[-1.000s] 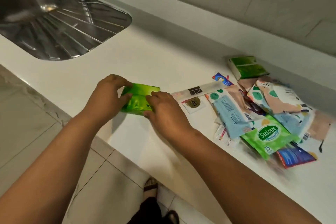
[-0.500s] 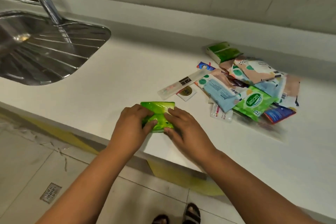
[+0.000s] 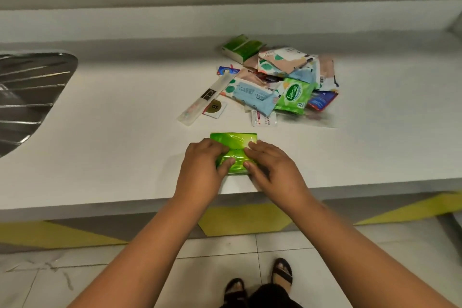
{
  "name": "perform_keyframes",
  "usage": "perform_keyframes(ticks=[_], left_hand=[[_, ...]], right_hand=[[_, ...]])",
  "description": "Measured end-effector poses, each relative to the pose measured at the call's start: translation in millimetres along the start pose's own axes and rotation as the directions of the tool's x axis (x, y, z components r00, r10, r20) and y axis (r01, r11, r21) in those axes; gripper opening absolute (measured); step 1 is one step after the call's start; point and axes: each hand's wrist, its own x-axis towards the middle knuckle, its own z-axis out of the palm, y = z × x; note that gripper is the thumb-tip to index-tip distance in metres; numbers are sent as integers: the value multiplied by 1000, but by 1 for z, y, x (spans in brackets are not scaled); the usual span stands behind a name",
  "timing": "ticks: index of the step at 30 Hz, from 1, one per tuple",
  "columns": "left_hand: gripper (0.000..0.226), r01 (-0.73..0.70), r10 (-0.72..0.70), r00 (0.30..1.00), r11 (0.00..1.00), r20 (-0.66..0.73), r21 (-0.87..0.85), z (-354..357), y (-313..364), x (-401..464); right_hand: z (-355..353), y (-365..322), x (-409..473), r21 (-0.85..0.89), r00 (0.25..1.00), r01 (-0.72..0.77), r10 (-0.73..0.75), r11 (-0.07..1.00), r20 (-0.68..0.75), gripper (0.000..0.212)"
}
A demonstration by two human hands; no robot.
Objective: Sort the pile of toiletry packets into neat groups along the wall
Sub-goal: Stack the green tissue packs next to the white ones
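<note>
Head view: both hands' grip, left (image 3: pixel 202 165) and right (image 3: pixel 272 167), pinches a shiny, crinkled green packet (image 3: pixel 233 149).

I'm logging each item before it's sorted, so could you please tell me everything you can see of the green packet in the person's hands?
The green packet is a glossy, crinkled plastic pack, bright green, its print unreadable. It lies flat on the white counter near the front edge, apart from the pile. The left hand and right hand grip its near half, thumbs on top.
</note>
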Motion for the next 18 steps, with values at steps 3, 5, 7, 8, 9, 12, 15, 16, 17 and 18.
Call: perform_keyframes(ticks=[3, 5, 7, 8, 9, 12, 15, 16, 17, 18], left_hand=[[27, -42, 42, 999, 999, 19, -15, 11, 17, 3], [28, -77, 78, 996, 997, 48, -27, 22, 33, 7], [29, -112, 115, 990, 993, 76, -45, 34, 49, 12], [29, -127, 131, 988, 991, 86, -51, 39, 56, 13], [29, -142, 147, 984, 988, 100, -57, 45, 65, 15], [29, -182, 188, 974, 981, 129, -62, 64, 91, 22], [28, -209, 220, 963, 974, 155, -82, 84, 120, 31], [28, -217, 229, 960, 972, 162, -90, 91, 132, 34], [28, -219, 233, 958, 971, 166, -99, 98, 142, 36], [28, -221, 237, 957, 969, 167, -108, 105, 152, 38]], right_hand=[[-15, 8, -12, -14, 998, -52, 52, 999, -25, 39], [-29, 18, -23, -26, 994, -98, 96, 995, -56, 37], [-44, 29, -34, -27, 987, -143, 141, 989, -74, 35], [-49, 34, -38, -25, 984, -162, 159, 987, -80, 35], [-56, 41, -44, -24, 980, -179, 176, 984, -93, 35], [-74, 58, -58, -67, 964, -226, 214, 972, -157, 36], [-94, 77, -72, -114, 940, -288, 257, 951, -226, 41], [-103, 86, -76, -120, 931, -303, 267, 945, -249, 40], [-111, 93, -79, -121, 923, -318, 278, 940, -267, 37], [-118, 100, -81, -116, 914, -328, 285, 937, -287, 32]])
